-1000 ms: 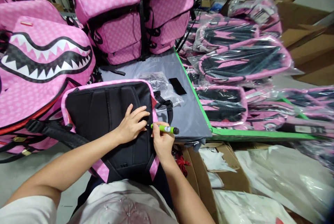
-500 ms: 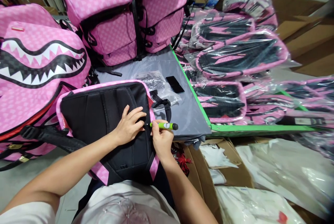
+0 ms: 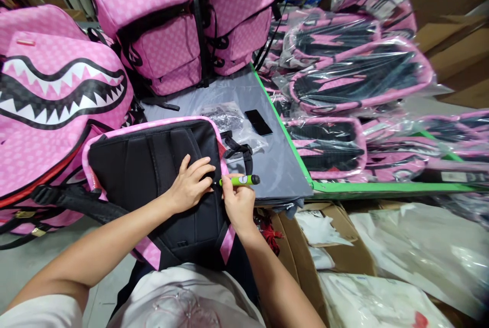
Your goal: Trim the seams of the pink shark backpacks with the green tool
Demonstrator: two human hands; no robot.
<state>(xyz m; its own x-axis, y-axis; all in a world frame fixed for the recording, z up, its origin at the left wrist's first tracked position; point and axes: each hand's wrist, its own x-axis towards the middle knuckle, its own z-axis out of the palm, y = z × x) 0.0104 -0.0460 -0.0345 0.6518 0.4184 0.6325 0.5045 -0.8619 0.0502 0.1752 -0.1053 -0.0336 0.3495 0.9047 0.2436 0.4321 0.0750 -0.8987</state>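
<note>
**Marker edges up at the backpack's seam**

The right hand (image 3: 237, 206), fingers pinched shut on the green marker (image 3: 240, 181), has crept slightly up the backpack's (image 3: 153, 165) right edge. The left hand (image 3: 190, 183) lies open and flat on its black panel, just beside the tip. Right of the backpack, bare grey counter (image 3: 278, 165) runs to a green edge, with a phone (image 3: 259, 122) off its top corner.

Green pen (image 3: 240, 181) in R hand (image 3: 237, 205) now level, cap end raised.

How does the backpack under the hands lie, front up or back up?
Back up: the backpack shows its black padded panel.
</note>
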